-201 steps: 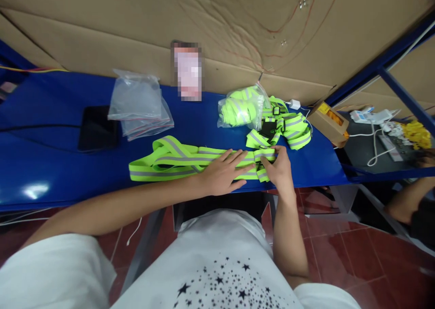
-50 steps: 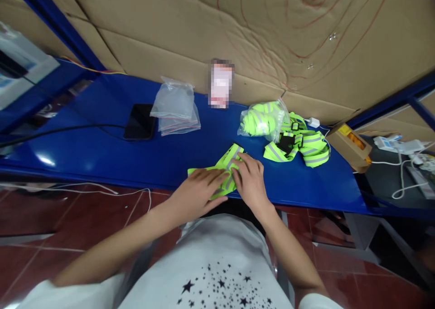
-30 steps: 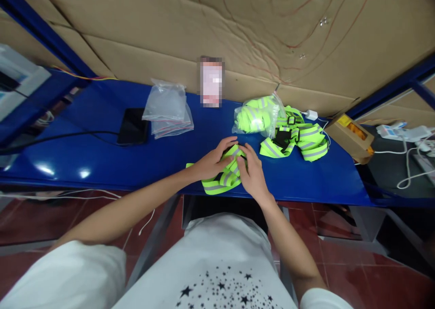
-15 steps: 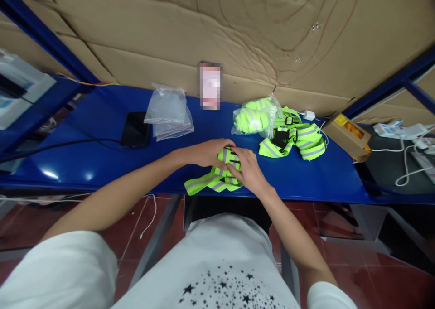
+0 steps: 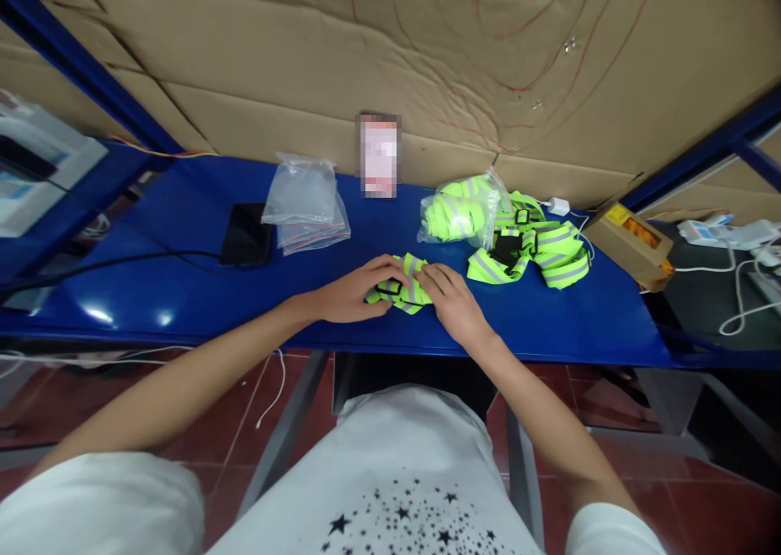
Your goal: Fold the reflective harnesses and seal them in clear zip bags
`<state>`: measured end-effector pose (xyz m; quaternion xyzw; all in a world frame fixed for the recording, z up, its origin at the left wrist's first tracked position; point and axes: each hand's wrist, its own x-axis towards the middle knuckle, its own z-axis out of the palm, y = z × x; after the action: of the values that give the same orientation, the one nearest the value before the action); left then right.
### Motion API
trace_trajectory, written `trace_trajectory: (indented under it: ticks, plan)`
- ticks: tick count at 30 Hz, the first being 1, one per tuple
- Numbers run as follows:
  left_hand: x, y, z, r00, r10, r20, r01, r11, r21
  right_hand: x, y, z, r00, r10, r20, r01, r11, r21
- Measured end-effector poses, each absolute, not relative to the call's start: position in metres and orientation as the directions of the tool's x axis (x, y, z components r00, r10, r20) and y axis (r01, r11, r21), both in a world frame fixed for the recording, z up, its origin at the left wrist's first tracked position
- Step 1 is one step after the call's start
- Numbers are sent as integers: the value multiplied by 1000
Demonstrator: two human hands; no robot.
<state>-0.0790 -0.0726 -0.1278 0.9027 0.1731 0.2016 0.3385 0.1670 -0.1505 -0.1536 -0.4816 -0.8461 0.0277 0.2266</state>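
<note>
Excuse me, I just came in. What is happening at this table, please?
A person's bare left hand holds a folded neon-yellow reflective strap bundle with a black buckle, and the bare right hand touches its right side, on the glossy blue table. Behind are a clear plastic bag of similar strap and a loose neon-yellow strap heap. Flat clear plastic bags lie further left.

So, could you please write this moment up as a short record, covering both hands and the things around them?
left hand: touching the left end of a yellow-green strap bundle, beside a black buckle
right hand: fingers on the bundle's right end
behind: filled clear bag, with loose straps beside it
to the left: stacked clear bags; flat black device
right end: cardboard box
surface: blue table
</note>
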Motion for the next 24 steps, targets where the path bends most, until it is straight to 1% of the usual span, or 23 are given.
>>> trace_trajectory:
  ticks: [2,3,5,7,10,11,12,14,15,17,19,21,23,24]
  plan:
    - [-83,-68,-121,879,422,221,132,-661,739,163,-152,-153,-469,821,327,814,545,-201]
    - [-84,-64,-120,878,425,222,130,-657,742,161,-153,-152,-474,823,313,818,543,-189]
    - [-85,-56,-125,861,455,227,161,-667,727,158,-156,-148,-472,834,287,820,534,-204]
    - [-85,-49,-133,851,488,195,209,-654,727,159,-160,-144,-475,840,262,801,536,-266]
    - [-87,-44,-142,845,518,131,250,-600,760,167,-161,-140,-512,827,232,708,559,-432]
    - [-87,-45,-144,846,519,118,247,-579,777,170,-159,-140,-487,841,237,680,535,-502]
    - [-87,-46,-144,849,517,110,238,-559,794,173,-155,-142,-426,871,244,663,484,-571]
    - [-86,-52,-145,843,527,105,224,-522,823,177,-145,-147,-264,937,227,653,347,-673]
    - [-85,-56,-145,835,539,105,221,-504,835,177,-141,-150,-207,957,203,655,290,-698]
    - [-82,-64,-146,815,568,119,209,-479,853,172,-135,-155,-192,970,150,670,241,-702]
    - [-78,-71,-148,787,599,145,183,-451,873,164,-136,-155,-246,961,128,654,262,-709]
    - [-74,-76,-152,759,630,165,162,-428,889,156,-143,-152,-242,959,151,600,270,-753]
    - [-71,-82,-155,736,655,175,155,-414,897,148,-150,-146,-170,975,141,544,212,-812]
    - [-70,-84,-156,727,663,178,153,-409,900,146,-152,-144,-113,988,104,523,149,-839]
